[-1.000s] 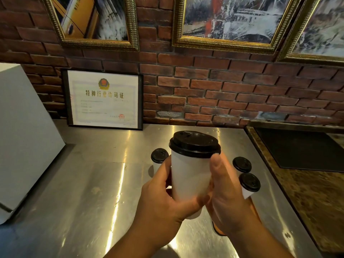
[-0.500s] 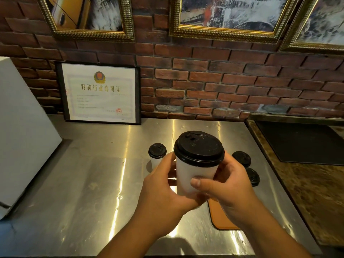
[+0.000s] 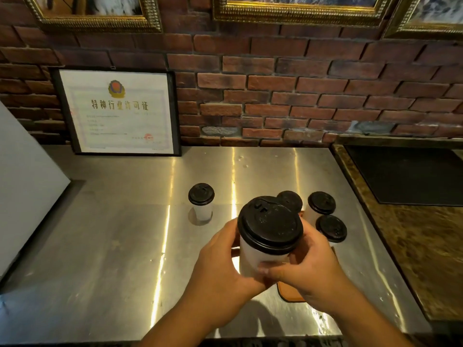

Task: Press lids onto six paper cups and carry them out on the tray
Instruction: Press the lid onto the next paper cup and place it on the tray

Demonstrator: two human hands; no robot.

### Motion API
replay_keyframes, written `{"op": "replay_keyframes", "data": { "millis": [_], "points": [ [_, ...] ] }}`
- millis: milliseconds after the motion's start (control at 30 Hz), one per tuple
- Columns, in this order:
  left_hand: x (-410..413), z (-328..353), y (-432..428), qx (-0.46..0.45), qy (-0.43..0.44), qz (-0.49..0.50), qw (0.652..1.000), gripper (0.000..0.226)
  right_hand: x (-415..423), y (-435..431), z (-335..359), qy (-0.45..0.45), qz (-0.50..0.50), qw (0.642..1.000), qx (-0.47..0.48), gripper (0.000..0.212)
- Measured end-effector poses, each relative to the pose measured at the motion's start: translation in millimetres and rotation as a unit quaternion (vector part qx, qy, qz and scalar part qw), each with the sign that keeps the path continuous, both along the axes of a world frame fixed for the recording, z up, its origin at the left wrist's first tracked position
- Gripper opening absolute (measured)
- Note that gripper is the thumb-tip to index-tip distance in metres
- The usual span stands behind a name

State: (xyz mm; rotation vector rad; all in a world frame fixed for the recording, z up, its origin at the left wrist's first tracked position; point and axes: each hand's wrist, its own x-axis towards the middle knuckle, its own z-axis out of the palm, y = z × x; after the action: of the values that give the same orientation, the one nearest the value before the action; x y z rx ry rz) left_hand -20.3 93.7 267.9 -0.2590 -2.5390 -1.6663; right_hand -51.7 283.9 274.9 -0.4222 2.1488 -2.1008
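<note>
Most of tray [image 3: 290, 294] hides behind cup [image 3: 251, 256], right hand [image 3: 310, 271].

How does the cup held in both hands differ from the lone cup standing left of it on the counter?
The held cup is off the counter, gripped by the left hand and right hand; the lone cup stands untouched on the steel counter. The held cup is near the orange tray; the lone cup sits apart, off it. Both are white paper cups with black lids on.
</note>
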Motion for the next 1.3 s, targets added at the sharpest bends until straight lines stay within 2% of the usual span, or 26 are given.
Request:
{"op": "replay_keyframes", "data": {
  "millis": [300,400,500,600,667,800,1033,1300],
  "points": [
    [-10.6,-61.8,17.4,-0.02,-0.07,-0.045,0.996,0.087,-1.4,33.3,-64.3,-0.048,-0.018,0.998,0.029,0.095],
    [-11.4,-92.9,10.5,-0.005,-0.167,-0.048,0.985,0.093,-2.3,48.3,-85.2,-0.062,-0.035,0.996,0.054,0.093],
    [-10.9,-129.3,-2.8,-0.08,-0.26,-0.035,0.962,0.085,-2.9,68.6,-111.5,-0.078,-0.051,0.993,0.071,0.088],
    [-12.6,-164.2,-24.3,-0.208,-0.28,0.033,0.937,0.089,-5.6,90.2,-137.3,-0.106,-0.062,0.989,0.085,0.085],
    [-16.2,-180.9,-38.1,-0.297,-0.29,0.058,0.908,0.1,-9.5,103.2,-153.6,-0.113,-0.073,0.986,0.097,0.084],
    [-25.1,-202.8,-52.8,-0.424,-0.337,0.051,0.839,0.136,-18.6,121.0,-184.1,-0.139,-0.077,0.979,0.124,0.086],
    [-32.9,-230.0,-47.0,-0.473,-0.44,0.006,0.763,0.166,-28.0,137.4,-215.4,-0.169,-0.055,0.971,0.163,0.091],
    [-33.0,-241.4,-52.0,-0.466,-0.456,-0.012,0.758,0.169,-29.7,136.2,-215.4,-0.187,-0.049,0.971,0.144,0.088]
  ]
}}
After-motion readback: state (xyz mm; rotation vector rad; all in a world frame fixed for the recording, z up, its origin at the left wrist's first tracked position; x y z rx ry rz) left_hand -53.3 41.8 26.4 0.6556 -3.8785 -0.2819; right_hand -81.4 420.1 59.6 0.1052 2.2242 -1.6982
